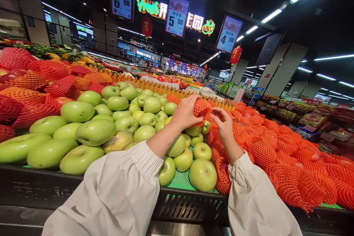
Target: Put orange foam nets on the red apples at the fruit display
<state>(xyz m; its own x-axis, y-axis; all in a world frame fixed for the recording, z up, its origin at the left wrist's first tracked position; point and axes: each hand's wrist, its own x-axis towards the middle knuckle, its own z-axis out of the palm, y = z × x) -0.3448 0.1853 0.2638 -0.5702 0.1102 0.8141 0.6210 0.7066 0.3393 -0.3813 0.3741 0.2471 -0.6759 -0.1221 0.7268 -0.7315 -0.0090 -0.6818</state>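
A piece of red foam netting (201, 110) is held up over the border between green apples and netted fruit. My left hand (188, 112) is wrapped round its left side; whether a fruit is inside cannot be made out. At its right edge, my right hand (222, 121) pinches the netting between thumb and fingers. Below my hands lie loose green apples (203, 174) on a green mat (181, 180). Fruit in red foam nets (262, 151) is heaped just right of my right hand.
A black crate edge (193, 196) runs along the front. More netted fruit (24, 96) is piled at the left. Behind the apples stands a low yellow fence (155, 86). Price screens (177, 15) hang overhead, and packaged goods (318, 116) fill shelves at the right.
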